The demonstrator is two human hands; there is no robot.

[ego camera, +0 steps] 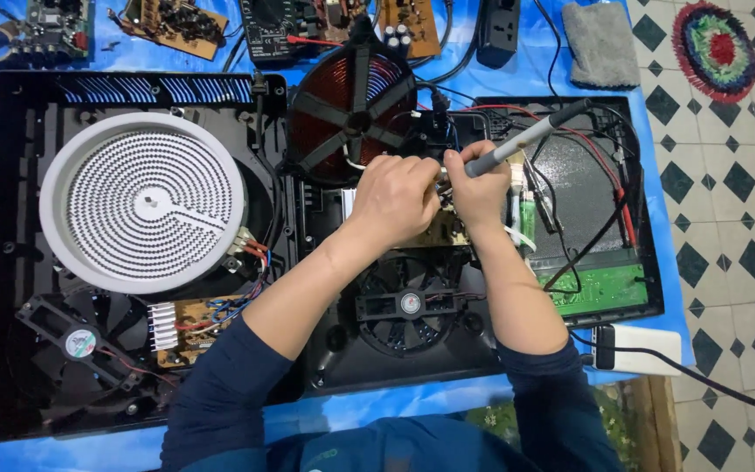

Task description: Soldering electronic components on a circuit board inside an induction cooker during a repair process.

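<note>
Grey-handled soldering iron (517, 144) sits in your right hand (480, 188), fist closed on the grip pen-style, tip angled down to the joint just beside your left hand (395, 199). Left hand is curled shut over the small brown circuit board (447, 229), apparently pinning it steady; what it pinches is hidden. Red-copper induction coil (351, 109) is tipped up just beyond both hands, clearing access. Black cooling fan (408, 304) lies just below your wrists, on the blue-covered worktop (447, 398).
</note>
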